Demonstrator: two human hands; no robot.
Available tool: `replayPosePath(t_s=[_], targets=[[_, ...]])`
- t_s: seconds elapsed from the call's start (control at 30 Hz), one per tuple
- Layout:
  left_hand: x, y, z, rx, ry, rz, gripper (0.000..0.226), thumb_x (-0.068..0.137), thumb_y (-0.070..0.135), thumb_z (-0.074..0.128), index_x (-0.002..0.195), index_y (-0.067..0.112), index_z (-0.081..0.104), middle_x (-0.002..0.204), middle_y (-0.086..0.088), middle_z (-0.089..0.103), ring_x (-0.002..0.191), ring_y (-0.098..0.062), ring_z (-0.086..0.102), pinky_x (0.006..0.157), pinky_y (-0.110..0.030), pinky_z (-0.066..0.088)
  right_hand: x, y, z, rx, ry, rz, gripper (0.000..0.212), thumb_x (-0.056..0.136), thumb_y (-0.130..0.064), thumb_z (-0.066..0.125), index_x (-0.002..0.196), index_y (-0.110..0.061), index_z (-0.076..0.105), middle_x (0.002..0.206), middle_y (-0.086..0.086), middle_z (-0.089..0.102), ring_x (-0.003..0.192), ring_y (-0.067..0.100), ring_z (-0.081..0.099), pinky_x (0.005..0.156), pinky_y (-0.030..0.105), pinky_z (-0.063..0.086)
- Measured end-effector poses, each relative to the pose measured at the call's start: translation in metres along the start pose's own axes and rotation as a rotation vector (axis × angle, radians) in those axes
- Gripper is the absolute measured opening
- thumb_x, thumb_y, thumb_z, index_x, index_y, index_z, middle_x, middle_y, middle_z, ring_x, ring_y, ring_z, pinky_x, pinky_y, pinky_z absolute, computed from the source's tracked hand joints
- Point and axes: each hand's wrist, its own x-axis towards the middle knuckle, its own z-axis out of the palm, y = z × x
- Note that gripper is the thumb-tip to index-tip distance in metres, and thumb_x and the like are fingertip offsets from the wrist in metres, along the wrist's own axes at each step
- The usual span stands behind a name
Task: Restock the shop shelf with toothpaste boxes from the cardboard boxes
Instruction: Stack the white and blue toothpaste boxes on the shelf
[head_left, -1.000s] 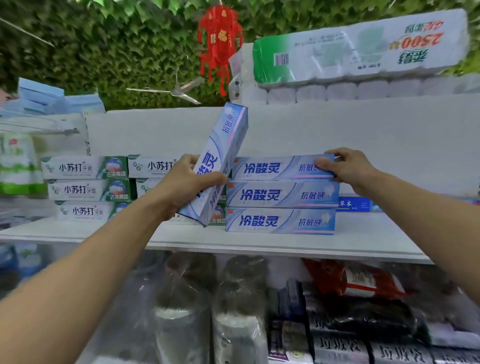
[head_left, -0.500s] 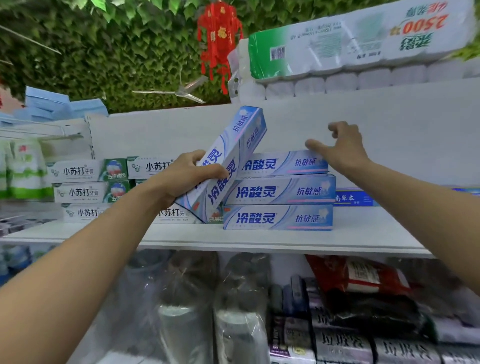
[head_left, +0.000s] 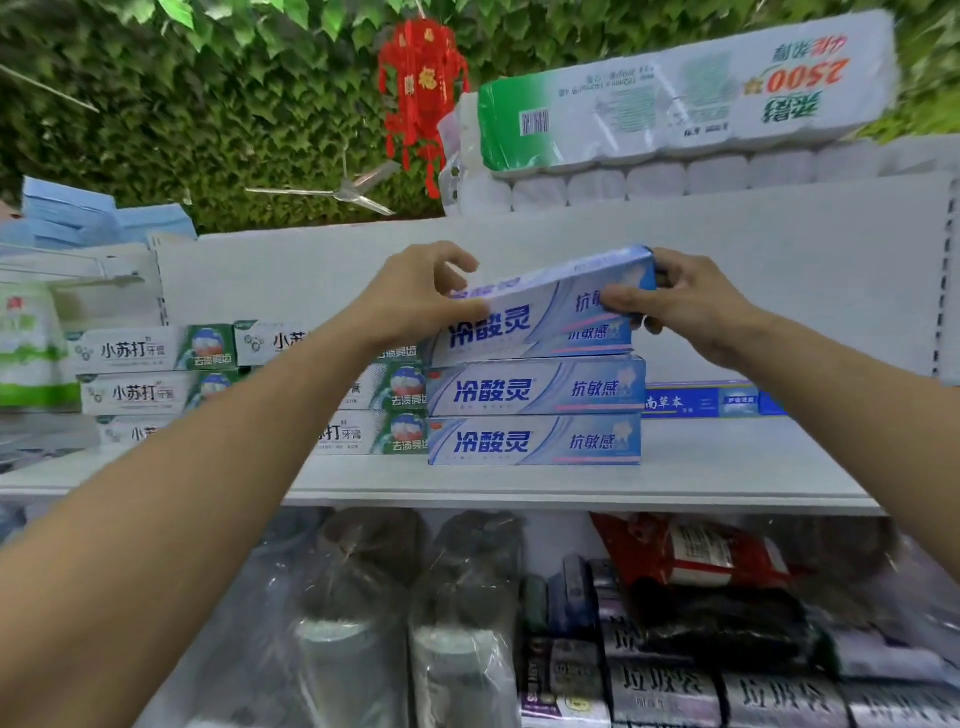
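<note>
Box (head_left: 571, 273), tilted: left hand (head_left: 415, 304) and right hand (head_left: 691, 312) grip its ends, seemingly to level it onto the stack (head_left: 535, 389).

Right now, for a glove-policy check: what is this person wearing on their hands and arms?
Nothing that shows. The left hand and right hand are bare: no gloves, no rings I can make out. The left forearm and right forearm are uncovered to the picture's edge: no sleeve, watch or wristband.
</note>
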Motion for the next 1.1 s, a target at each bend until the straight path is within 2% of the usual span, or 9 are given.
replayPosePath(t_s=[0.1,0.2,0.3,0.4,0.53,0.67,0.83,0.97,1.1], targets=[[-0.004,-0.02,0.027,0.117,0.136,0.016,0.039,0.083,0.03,0.073,0.12,0.027,0.061,0.123,-0.004,0.053,0.112,-0.019,0.053,0.094,-0.037,0.048,-0.007,0.023,0.007,0.015,0.08,0.125,0.038,0.075,-0.028,0.08,0.103,-0.005,0.065,0.076,0.005,0.065,0.059,0.017,0.054,0.048,0.027,0.039],[-0.007,-0.031,0.045,0.135,0.117,0.008,0.035,0.086,0.024,0.069,0.12,0.028,0.062,0.119,-0.007,0.047,0.111,-0.022,0.05,0.092,-0.034,0.048,-0.009,0.031,0.015,-0.024,0.102,0.209,0.043,0.08,-0.034,0.075,0.108,-0.005,0.061,0.086,0.006,0.062,0.063,0.014,0.054,0.048,0.023,0.039],[-0.003,-0.036,0.051,0.128,0.102,-0.019,0.041,0.087,0.018,0.066,0.126,0.026,0.058,0.121,-0.008,0.044,0.114,-0.026,0.048,0.098,-0.039,0.046,-0.002,0.029,0.021,-0.04,0.101,0.266,0.04,0.083,-0.032,0.073,0.109,-0.009,0.051,0.082,-0.002,0.056,0.064,0.007,0.051,0.046,0.017,0.036],[0.001,-0.037,0.057,0.095,0.084,-0.044,0.043,0.088,0.012,0.063,0.129,0.023,0.056,0.127,-0.009,0.041,0.118,-0.027,0.046,0.098,-0.032,0.044,0.001,0.031,0.028,-0.045,0.095,0.303,0.041,0.085,-0.027,0.072,0.108,-0.008,0.045,0.082,-0.002,0.054,0.066,0.008,0.053,0.051,0.021,0.038],[0.008,-0.034,0.063,0.086,0.079,-0.081,0.043,0.09,0.011,0.06,0.13,0.023,0.053,0.13,-0.009,0.038,0.123,-0.027,0.043,0.095,-0.033,0.047,0.002,0.029,0.031,-0.039,0.107,0.343,0.042,0.084,-0.027,0.073,0.109,-0.007,0.045,0.088,0.002,0.057,0.07,0.011,0.058,0.054,0.024,0.044],[0.011,-0.034,0.066,0.096,0.084,-0.085,0.045,0.089,0.014,0.061,0.132,0.024,0.053,0.131,-0.007,0.038,0.125,-0.025,0.04,0.096,-0.034,0.046,-0.001,0.026,0.029,-0.042,0.1,0.348,0.025,0.088,-0.019,0.068,0.078,-0.014,0.045,0.076,-0.001,0.054,0.064,0.01,0.055,0.053,0.022,0.043],[0.011,-0.033,0.065,0.082,0.074,-0.099,0.046,0.088,0.013,0.063,0.132,0.024,0.053,0.132,-0.007,0.037,0.127,-0.025,0.039,0.098,-0.037,0.047,-0.005,0.028,0.033,-0.048,0.117,0.341,0.026,0.091,-0.01,0.063,0.073,-0.017,0.044,0.074,0.0,0.055,0.063,0.013,0.056,0.063,0.029,0.051],[0.011,-0.031,0.062,0.09,0.045,-0.109,0.047,0.088,0.016,0.064,0.133,0.023,0.053,0.134,-0.009,0.037,0.128,-0.026,0.038,0.102,-0.041,0.046,-0.006,0.031,0.034,-0.101,0.144,0.363,0.015,0.091,-0.014,0.062,0.091,-0.01,0.048,0.096,0.008,0.061,0.082,0.023,0.063,0.079,0.038,0.053],[0.004,-0.028,0.058,0.074,0.037,-0.124,0.05,0.088,0.021,0.065,0.136,0.023,0.052,0.134,-0.011,0.039,0.126,-0.03,0.041,0.101,-0.046,0.046,-0.014,0.032,0.027,-0.249,0.157,0.326,0.034,0.091,-0.023,0.061,0.119,-0.008,0.048,0.119,0.011,0.058,0.097,0.023,0.058,0.08,0.034,0.046]])
